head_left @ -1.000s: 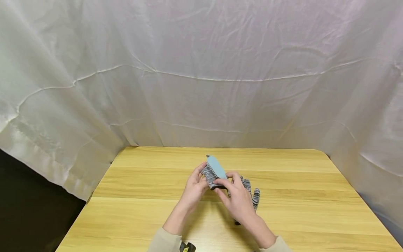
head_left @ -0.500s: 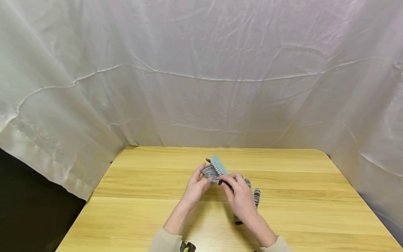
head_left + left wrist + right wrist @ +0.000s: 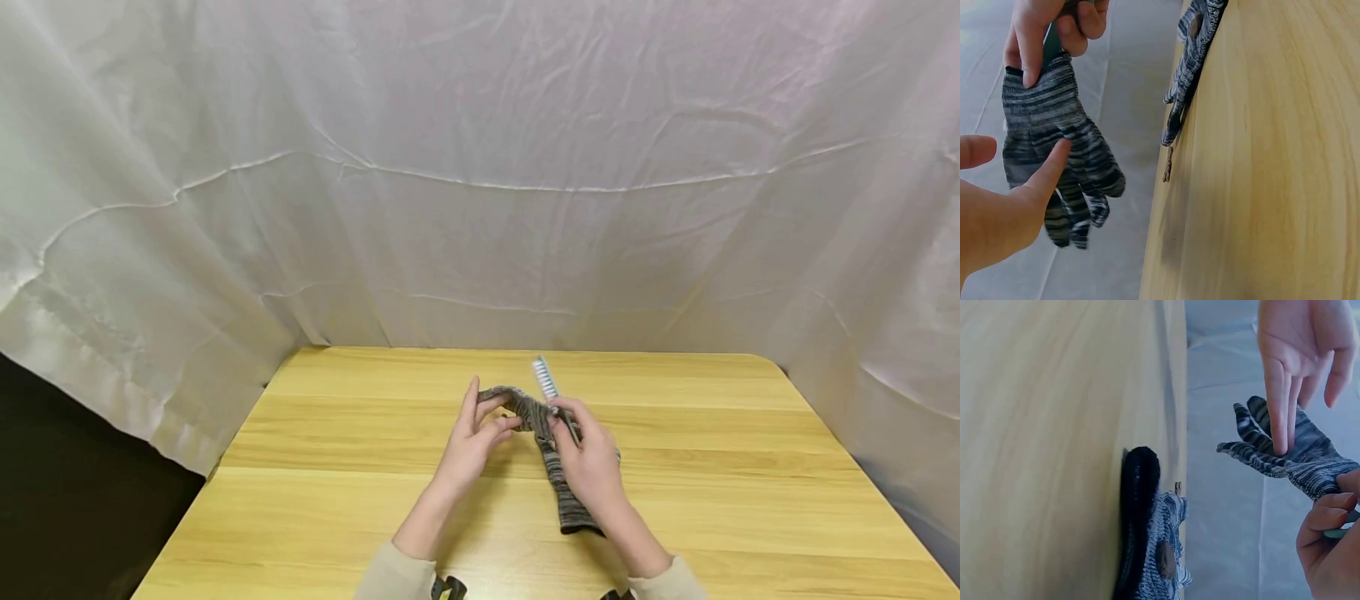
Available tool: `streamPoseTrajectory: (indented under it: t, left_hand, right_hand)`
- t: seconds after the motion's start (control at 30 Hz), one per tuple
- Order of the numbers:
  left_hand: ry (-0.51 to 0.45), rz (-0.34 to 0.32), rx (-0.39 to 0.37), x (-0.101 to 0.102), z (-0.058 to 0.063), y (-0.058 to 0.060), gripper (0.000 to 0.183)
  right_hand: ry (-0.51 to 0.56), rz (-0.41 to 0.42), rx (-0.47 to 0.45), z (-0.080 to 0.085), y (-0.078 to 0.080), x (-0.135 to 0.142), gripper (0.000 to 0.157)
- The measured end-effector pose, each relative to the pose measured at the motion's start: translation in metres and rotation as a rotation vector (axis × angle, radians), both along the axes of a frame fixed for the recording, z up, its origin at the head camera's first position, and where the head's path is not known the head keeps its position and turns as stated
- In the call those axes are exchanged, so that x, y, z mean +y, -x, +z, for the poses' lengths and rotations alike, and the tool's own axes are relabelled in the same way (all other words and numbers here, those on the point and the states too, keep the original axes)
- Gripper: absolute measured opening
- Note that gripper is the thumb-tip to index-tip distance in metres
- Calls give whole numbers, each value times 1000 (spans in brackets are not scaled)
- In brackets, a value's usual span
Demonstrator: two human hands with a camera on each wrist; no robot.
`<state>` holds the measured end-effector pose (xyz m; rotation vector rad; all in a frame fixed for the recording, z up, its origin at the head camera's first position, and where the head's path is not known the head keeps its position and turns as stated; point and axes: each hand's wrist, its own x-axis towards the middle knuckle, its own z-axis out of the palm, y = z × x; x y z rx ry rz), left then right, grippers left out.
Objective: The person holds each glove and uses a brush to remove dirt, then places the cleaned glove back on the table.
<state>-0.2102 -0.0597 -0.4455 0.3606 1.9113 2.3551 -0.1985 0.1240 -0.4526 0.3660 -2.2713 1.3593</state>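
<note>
A grey-and-black striped knit glove (image 3: 528, 410) hangs in the air between my hands. My right hand (image 3: 592, 462) pinches its cuff and also holds a brush (image 3: 543, 377) with a light-blue back and white bristles, pointing up and away. My left hand (image 3: 461, 450) has its fingers extended against the glove, thumb apart, as the right wrist view shows with the glove fingers (image 3: 1250, 425) spread beside them. Another striped glove (image 3: 562, 487) lies on the table under my right hand, which covers part of it. A brown oval spot (image 3: 1165, 559) shows on that glove.
The light wooden table (image 3: 337, 517) runs beneath both hands. Pale fabric curtains (image 3: 480, 250) rise behind it and at both sides. A small brown twig-like piece (image 3: 1168, 164) appears close to the lying glove in the left wrist view.
The brush has moved right and turned, its bristles now showing more. My left fingers have straightened, and the glove is stretched out sideways and away from the brush. More of the lying glove shows.
</note>
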Motion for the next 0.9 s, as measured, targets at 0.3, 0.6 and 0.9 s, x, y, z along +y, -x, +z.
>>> streamPoseTrajectory:
  t: [0.3,0.6,0.9]
  left_hand:
    - [-10,113,83,4,-1,-1,63]
    - [144,13,16,18,-6,-9,52]
    - [41,-137,-73,26,-9,-14,60]
  right_hand:
    - [341,27,-206,9,-1,7,23]
    - [515,69,-277,14,-3,5,26]
    - [574,103,-297,15,-6,-2,29]
